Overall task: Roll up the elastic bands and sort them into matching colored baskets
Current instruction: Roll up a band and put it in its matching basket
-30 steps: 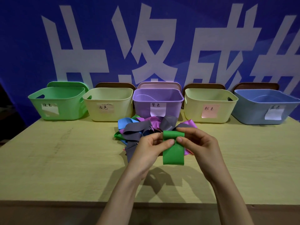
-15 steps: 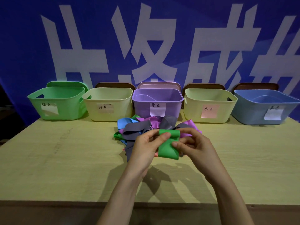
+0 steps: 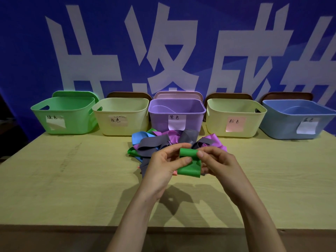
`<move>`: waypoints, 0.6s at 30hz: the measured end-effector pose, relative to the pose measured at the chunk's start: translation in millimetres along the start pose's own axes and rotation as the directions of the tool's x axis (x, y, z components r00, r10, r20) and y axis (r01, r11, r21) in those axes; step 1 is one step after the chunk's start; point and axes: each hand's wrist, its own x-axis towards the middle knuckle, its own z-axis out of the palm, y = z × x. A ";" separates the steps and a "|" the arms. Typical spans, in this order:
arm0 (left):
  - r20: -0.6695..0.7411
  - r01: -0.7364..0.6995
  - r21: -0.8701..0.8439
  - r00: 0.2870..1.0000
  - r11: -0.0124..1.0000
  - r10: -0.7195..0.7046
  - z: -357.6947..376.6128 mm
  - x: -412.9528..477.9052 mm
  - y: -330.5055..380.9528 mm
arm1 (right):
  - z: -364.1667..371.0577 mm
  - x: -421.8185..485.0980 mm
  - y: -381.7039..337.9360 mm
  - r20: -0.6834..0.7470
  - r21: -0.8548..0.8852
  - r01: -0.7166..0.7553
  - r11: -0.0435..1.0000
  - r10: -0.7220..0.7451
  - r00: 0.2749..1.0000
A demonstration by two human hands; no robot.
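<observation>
The left hand (image 3: 162,167) and the right hand (image 3: 219,165) are both pinching a green band (image 3: 190,169) just above the table (image 3: 72,179). Its top is sitting in a little roll and its end is hanging loose. Behind it a pile of bands (image 3: 152,142) is lying. Farther back, the green basket (image 3: 72,120), purple basket (image 3: 160,120) and blue basket (image 3: 283,128) are standing with two yellow ones.

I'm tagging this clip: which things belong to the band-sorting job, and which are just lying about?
Job: green band, gripped by left hand and right hand; pile of bands; green basket; grey-labelled basket; purple basket; pink-labelled basket; blue basket.
Lying about: lids behind the baskets; blue banner.
</observation>
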 end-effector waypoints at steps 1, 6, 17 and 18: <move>0.006 0.000 0.005 1.000 1.000 0.000 0.2 0.2 0.6 | 0.3 0.0 -0.2 0.004 -0.008 -0.004 1.000 0.004 1.000; -0.031 0.026 -0.002 0.999 1.000 -0.026 0.6 0.0 0.9 | 1.3 1.1 2.1 -0.037 -0.016 0.028 0.999 -0.028 0.999; 0.070 0.051 0.040 0.996 0.998 -0.054 -2.2 -5.6 -0.8 | -2.2 0.5 4.1 -0.067 0.038 0.109 0.993 -0.106 0.992; 0.072 0.046 0.049 0.996 0.998 -0.050 -2.8 -5.9 -1.0 | -2.5 0.4 3.8 -0.057 0.035 0.110 0.993 -0.107 0.993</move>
